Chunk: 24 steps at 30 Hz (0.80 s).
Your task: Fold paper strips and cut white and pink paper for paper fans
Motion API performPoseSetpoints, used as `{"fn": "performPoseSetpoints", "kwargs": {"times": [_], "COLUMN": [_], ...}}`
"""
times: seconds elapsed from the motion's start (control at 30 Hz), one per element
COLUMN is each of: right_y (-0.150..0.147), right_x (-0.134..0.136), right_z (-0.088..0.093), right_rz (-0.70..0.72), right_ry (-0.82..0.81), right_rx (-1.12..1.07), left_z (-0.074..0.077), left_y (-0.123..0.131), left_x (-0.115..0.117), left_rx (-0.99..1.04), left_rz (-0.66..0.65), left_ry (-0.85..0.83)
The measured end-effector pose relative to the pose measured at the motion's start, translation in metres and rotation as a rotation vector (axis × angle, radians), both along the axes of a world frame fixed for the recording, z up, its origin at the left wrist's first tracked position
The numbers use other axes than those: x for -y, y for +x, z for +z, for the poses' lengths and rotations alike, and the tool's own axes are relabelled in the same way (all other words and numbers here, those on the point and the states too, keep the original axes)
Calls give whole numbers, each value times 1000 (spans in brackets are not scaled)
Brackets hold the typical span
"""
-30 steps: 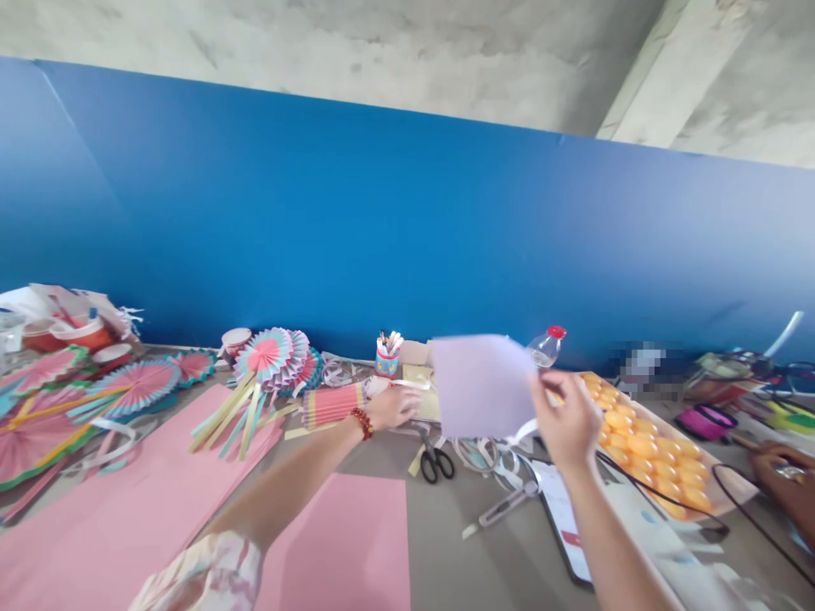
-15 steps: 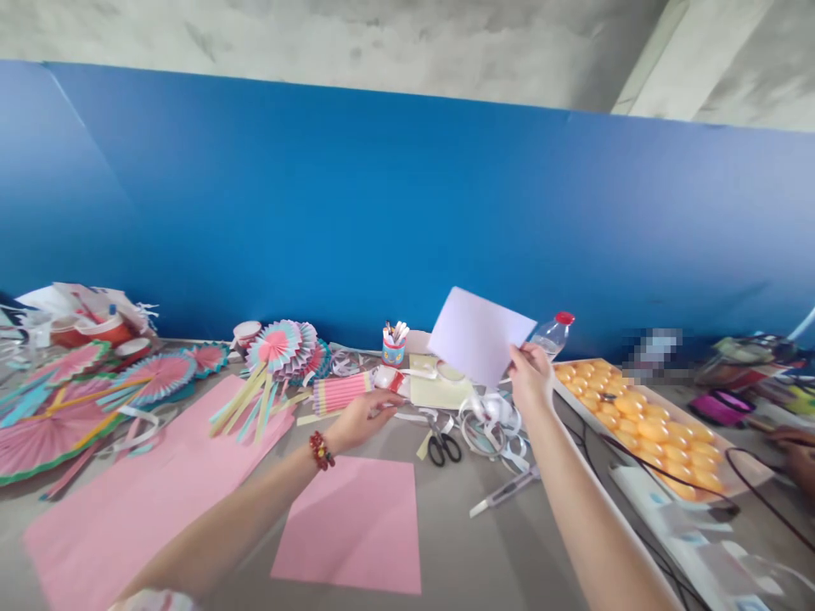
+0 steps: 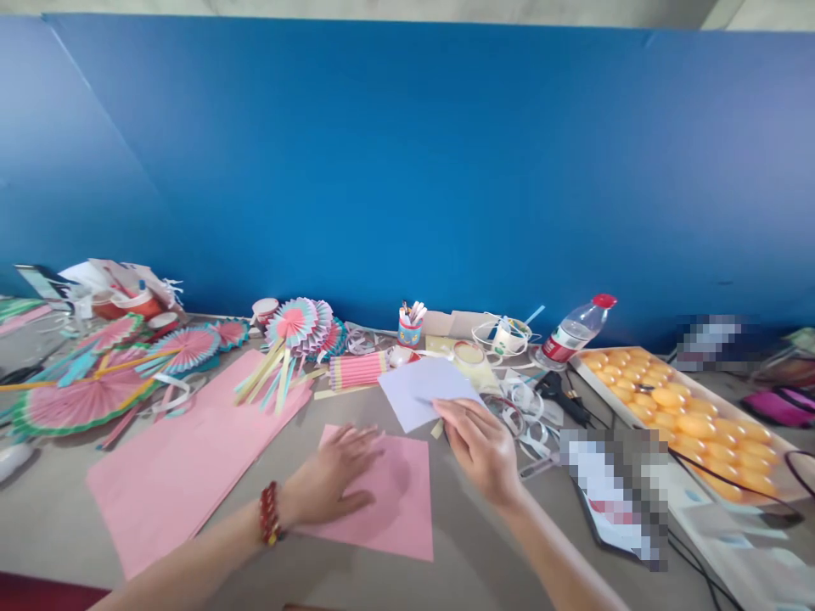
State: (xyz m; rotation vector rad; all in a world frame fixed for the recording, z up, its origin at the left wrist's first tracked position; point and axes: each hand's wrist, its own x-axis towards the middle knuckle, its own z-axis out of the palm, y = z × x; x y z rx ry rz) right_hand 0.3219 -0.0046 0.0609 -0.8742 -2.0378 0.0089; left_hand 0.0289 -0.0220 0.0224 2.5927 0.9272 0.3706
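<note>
A square pink sheet of paper (image 3: 398, 518) lies on the table in front of me. My left hand (image 3: 334, 479), with a red bead bracelet at the wrist, is over its left part with fingers spread; whether it presses on the sheet I cannot tell. My right hand (image 3: 479, 437) pinches a pale lavender sheet of paper (image 3: 425, 386) by its lower right corner. That sheet is tilted above the table, beyond the pink square, and covers part of the items behind it. The scissors cannot be seen now.
Larger pink sheets (image 3: 191, 458) and folded paper fans (image 3: 184, 348) lie at left. Behind stand a pen cup (image 3: 411, 331) and a bottle (image 3: 573, 335). A glue gun (image 3: 564, 397), white ribbon (image 3: 535, 416), a blurred-out phone (image 3: 611, 509) and a tray of orange balls (image 3: 688, 424) are at right.
My right hand has lowered the lavender sheet and brought it nearer and leftward. My left hand has drawn back from the items behind to over the pink square. The view has tipped downward.
</note>
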Motion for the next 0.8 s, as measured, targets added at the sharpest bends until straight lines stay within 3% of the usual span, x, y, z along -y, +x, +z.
{"fn": "performPoseSetpoints", "kwargs": {"times": [0.1, 0.23, 0.33, 0.43, 0.57, 0.8], "right_y": [-1, -3, -8, -11, -7, 11], "right_x": [6, 5, 8, 13, 19, 35], "right_z": [-13, -8, 2, 7, 1, -6], "right_rz": [-58, -92, -103, -132, -148, -210], "right_ry": [-2, 37, 75, 71, 44, 47], "right_rx": [12, -3, -31, -69, -91, -77], "left_z": [-11, -13, -13, -15, -23, -29], "left_y": [-6, -7, -15, -32, -50, -49], "left_x": [30, 47, 49, 48, 48, 39], "left_rx": [-98, -146, -169, -161, -187, -103], "left_rz": [-74, -82, -29, 106, 170, 248], "left_ry": [-18, -5, 4, 49, 67, 31]}}
